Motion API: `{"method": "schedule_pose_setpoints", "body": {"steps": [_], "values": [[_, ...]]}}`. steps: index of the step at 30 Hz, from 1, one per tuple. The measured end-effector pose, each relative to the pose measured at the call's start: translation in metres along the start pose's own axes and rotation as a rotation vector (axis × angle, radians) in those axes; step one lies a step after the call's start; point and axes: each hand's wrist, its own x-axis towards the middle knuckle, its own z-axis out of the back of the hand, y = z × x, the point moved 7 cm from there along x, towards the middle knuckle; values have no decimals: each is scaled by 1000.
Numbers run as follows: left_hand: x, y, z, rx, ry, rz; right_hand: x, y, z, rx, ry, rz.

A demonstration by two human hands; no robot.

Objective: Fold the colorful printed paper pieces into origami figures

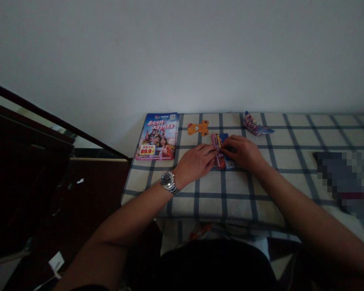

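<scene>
On the checked cloth lies a folded printed flyer point(221, 162), coloured blue, red and yellow, with a QR code near its lower right corner. My left hand point(197, 161), with a metal watch at its wrist, presses its closed fingers on the flyer's left edge. My right hand point(244, 151) pinches the same paper from the right side, at about its middle. The fingertips of both hands almost meet and cover part of the fold. To the left is a stack of flyers point(157, 137), lying flat with its printed side up.
A crumpled or folded colourful paper piece point(256, 126) with pointed ends stands at the back right. Between stack and hands is a flat brown bear figure point(198, 128). A dark, pixelated object point(346, 182) lies far right. The cloth-covered table point(182, 204) meets a pale wall behind.
</scene>
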Motion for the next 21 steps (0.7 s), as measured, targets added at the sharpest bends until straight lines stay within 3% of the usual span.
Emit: {"method": "schedule_pose_setpoints", "body": {"steps": [21], "values": [[0, 0, -2, 7, 17, -7, -6, -3, -1, 34, 80, 52]]}}
